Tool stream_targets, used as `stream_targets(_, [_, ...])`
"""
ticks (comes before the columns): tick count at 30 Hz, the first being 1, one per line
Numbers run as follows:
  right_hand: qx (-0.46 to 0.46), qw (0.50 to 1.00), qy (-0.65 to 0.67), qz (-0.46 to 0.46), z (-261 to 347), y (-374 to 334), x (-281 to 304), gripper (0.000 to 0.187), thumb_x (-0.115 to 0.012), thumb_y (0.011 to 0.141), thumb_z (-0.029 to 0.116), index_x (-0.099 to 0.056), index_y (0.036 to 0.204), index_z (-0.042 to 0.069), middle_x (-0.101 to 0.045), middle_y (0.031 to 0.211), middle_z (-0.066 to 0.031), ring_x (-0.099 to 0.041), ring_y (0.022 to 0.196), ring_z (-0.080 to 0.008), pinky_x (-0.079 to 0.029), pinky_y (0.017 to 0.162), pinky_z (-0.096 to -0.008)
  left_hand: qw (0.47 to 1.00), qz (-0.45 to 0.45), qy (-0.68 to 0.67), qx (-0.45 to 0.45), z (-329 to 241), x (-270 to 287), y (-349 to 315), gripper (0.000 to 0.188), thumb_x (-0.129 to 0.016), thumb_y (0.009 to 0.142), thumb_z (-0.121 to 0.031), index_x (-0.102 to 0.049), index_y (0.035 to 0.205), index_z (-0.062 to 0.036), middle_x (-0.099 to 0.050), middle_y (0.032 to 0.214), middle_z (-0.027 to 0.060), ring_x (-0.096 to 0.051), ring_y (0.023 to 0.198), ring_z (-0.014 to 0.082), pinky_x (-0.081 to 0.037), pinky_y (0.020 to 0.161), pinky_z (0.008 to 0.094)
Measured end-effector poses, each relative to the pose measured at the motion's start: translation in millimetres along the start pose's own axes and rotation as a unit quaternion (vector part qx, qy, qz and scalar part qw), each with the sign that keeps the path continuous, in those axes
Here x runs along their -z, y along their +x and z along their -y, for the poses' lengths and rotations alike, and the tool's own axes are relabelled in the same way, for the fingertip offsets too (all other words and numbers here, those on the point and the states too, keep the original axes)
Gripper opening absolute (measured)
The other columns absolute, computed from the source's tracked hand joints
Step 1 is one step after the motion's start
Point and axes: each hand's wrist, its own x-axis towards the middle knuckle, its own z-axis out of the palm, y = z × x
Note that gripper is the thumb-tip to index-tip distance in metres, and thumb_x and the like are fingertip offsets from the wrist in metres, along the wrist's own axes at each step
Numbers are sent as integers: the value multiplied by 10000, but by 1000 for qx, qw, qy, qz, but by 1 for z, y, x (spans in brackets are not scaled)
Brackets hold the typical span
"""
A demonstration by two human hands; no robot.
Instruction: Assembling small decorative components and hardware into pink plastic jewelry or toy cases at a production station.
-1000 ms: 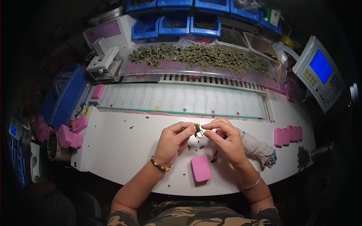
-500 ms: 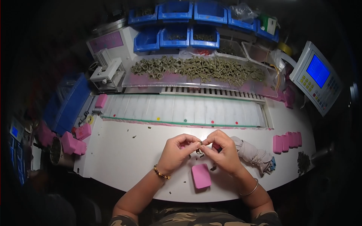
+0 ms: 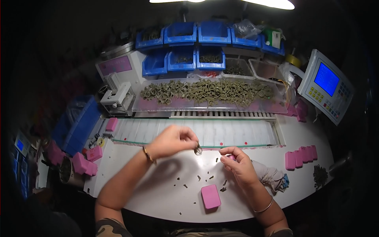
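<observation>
Raised over the middle of the white table [image 3: 158, 197], my left hand [image 3: 171, 141] pinches a small dark ring-shaped piece [image 3: 198, 149] at its fingertips. To its right, my right hand [image 3: 241, 168] is closed, thumb against curled fingers. A bit of pink shows among those fingers; what it is I cannot make out. A tiny dark scrap [image 3: 216, 160] appears just left of the right fingertips. Below the hands lies a pink block [image 3: 211, 196], with several small dark fragments [image 3: 199, 178] scattered around it.
A clear tray [image 3: 177, 108] heaped with greenish-brown parts spans the back, below blue bins [image 3: 180, 33]. White panels [image 3: 205, 132] lie before it. At right are a rolled cloth [image 3: 266, 173], pink blocks [image 3: 299, 158], a dark pile [image 3: 319, 175] and a screen panel [image 3: 327, 81].
My hands have come apart. The left has moved up and left with the ring-shaped piece; the right has shifted slightly right and down. More fragments show on the table, and the view has tilted up.
</observation>
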Motion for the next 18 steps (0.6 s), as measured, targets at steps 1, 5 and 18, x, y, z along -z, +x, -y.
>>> stream_targets(1, [-20, 997, 77, -7, 0, 0, 3, 266, -658, 885, 27, -591, 1141, 2, -561, 897, 2, -507, 798, -71, -433, 773, -215, 998, 37, 42, -7, -10, 25, 17, 135, -711, 845, -169, -723, 870, -36, -716, 822, -2, -581, 669, 67, -467, 585, 222])
stream_targets(5, [-1, 991, 129, -21, -7, -1, 4, 301, -594, 899, -17, -529, 1192, -26, -571, 996, -54, -578, 965, -145, -473, 937, -282, 990, -82, 50, 104, -71, 79, 62, 123, -704, 852, -157, -709, 936, -67, -694, 824, 2, -437, 564, 6, -322, 480, 174])
stream_targets(18, [-65, 984, 150, 69, 2, -9, 1, 254, -562, 1004, 160, -580, 1206, 7, -657, 1065, -83, -631, 813, -112, -526, 693, -223, 989, -30, 52, 138, -85, 63, 85, 74, -720, 840, -127, -691, 892, -82, -680, 836, -12, -453, 579, 9, -321, 490, 177])
